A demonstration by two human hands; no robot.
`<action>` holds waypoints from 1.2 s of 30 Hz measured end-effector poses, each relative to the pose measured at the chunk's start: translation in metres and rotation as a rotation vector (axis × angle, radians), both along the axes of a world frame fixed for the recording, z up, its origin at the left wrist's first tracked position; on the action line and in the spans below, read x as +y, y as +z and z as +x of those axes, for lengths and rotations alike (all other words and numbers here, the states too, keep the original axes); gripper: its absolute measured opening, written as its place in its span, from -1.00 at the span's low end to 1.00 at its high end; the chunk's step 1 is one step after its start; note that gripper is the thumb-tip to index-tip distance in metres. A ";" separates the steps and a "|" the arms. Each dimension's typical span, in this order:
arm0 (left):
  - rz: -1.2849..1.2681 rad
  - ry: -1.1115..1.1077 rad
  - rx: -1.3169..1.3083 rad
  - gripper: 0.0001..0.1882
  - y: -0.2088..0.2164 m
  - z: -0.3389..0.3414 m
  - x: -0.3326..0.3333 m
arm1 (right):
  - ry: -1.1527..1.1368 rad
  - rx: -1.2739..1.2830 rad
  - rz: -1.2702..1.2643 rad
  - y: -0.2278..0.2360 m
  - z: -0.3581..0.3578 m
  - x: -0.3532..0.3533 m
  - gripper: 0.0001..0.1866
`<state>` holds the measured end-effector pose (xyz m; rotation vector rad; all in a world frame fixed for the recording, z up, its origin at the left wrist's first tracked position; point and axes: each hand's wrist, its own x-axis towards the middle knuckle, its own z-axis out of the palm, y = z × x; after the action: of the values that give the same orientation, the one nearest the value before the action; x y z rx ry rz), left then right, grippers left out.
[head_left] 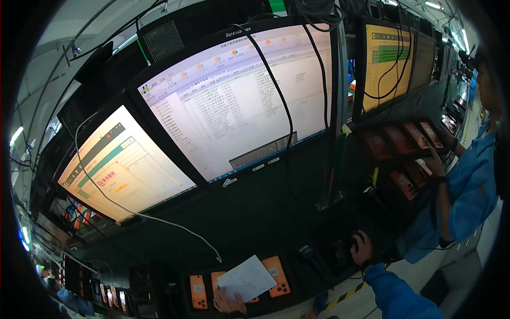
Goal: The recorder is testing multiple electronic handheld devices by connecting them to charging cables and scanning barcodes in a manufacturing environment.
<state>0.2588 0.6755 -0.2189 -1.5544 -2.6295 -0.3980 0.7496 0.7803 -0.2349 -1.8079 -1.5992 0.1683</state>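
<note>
My left hand (228, 303) is at the lower edge of a white sheet of paper (248, 280), its thumb on the sheet and its fingers by the sheet's left corner. That sheet lies tilted across a row of orange phones, covering much of the middle ones. One orange phone (198, 292) shows whole at the left, and another phone (277, 275) sticks out at the right, with a pale label on its back. Farther right, my right hand (363, 249) rests curled over a dark computer mouse (354, 245), partly hidden beneath it.
A large monitor (239, 106) and a smaller tilted monitor (127, 165) stand behind the dark bench. A white cable (175, 222) hangs in front. A handheld scanner (313, 258) lies between my hands. At right, a person in blue (467, 186) handles a tray of phones (404, 139).
</note>
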 end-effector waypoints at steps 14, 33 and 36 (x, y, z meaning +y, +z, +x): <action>0.168 -0.037 -0.083 -0.46 0.025 0.020 0.013 | 0.011 -0.058 0.066 -0.003 0.003 0.000 -0.63; 0.179 -0.017 -0.078 -0.51 0.033 0.024 0.012 | 0.043 -0.049 0.064 -0.017 0.011 0.000 -0.65; 0.159 -0.005 -0.076 -0.51 0.036 0.022 0.013 | 0.049 -0.046 0.075 -0.021 0.007 0.004 -0.65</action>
<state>0.2807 0.6884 -0.1829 -1.5252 -2.5756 -0.6618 0.7565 0.7841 -0.2554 -1.7279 -1.6614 0.0887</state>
